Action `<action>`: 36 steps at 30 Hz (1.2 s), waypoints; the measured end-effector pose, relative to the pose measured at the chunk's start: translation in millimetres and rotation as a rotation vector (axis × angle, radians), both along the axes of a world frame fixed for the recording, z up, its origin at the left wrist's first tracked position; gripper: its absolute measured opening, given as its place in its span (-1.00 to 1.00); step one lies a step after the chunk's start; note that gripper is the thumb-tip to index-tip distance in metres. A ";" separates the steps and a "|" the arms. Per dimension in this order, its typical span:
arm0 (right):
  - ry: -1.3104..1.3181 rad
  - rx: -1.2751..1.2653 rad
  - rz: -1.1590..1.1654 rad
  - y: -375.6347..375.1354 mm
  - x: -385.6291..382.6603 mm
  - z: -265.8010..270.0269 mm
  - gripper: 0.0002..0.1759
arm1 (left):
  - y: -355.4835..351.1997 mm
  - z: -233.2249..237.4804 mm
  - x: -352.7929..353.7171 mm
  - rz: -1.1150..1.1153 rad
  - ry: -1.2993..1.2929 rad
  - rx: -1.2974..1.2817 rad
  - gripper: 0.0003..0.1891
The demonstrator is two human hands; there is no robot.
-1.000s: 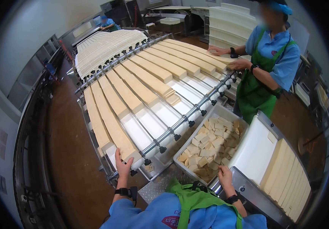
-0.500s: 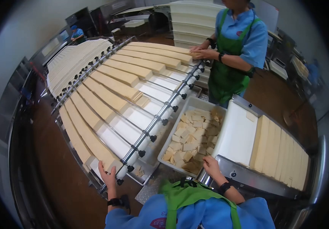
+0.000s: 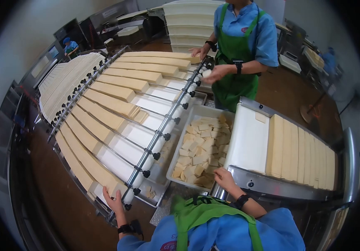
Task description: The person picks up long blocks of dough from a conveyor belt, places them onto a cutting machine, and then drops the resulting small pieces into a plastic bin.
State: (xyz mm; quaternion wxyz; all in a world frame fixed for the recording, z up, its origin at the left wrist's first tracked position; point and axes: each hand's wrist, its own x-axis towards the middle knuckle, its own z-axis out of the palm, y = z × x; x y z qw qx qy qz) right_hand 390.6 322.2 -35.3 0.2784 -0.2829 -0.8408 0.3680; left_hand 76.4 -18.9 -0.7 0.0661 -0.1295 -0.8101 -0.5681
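Note:
My left hand (image 3: 114, 201) has its fingers spread at the near end of a long row of thin beige sheets (image 3: 90, 163), beside the metal rail (image 3: 150, 146) with black knobs. Several such rows lie between rods on the white conveyor (image 3: 123, 157). My right hand (image 3: 225, 179) is beside the near right corner of a white bin (image 3: 169, 172) holding loose beige pieces (image 3: 200, 146); its fingers are bent together, and whatever they may hold is too small to make out. To its right is a second conveyor (image 3: 246, 140) with upright rows of sheets (image 3: 297, 152).
A co-worker in a green apron (image 3: 236, 62) stands across the rail, one hand on the farthest row and the other raised with a pale piece. White stacked trays (image 3: 188, 23) stand behind. Another person (image 3: 70, 48) is at the far left. A small tray (image 3: 157, 196) sits under the rail.
The whole view has shifted slightly. The co-worker's hands have moved apart, one now off the row with a pale piece. My hands stay at nearly the same places.

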 end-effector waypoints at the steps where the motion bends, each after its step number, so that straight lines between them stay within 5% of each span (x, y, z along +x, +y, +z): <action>1: -0.005 -0.010 -0.001 -0.2 -0.2 0.7 -0.83 | -0.4 -1.1 -0.7 0.004 0.009 -0.010 -0.31; 21: -0.008 -0.024 -0.012 -0.4 -0.7 -0.7 -0.83 | 4.2 5.0 -0.1 0.005 -0.020 -0.068 -0.34; 27: -0.036 0.030 -0.013 -0.2 0.7 -1.0 -0.83 | 9.4 38.9 4.6 -0.002 0.423 -0.650 -0.37; 30: -0.050 0.009 -0.010 0.2 -0.7 0.0 -0.85 | 16.8 65.6 -0.8 -0.372 0.695 -0.875 -0.48; 31: -0.029 0.021 -0.006 0.9 -0.9 -1.6 -0.84 | 22.2 65.0 -5.3 -0.440 0.753 -0.903 -0.63; 36: -0.049 0.048 -0.007 2.1 0.9 -12.1 -0.82 | 28.7 63.9 -14.1 -0.655 0.784 -0.976 -0.70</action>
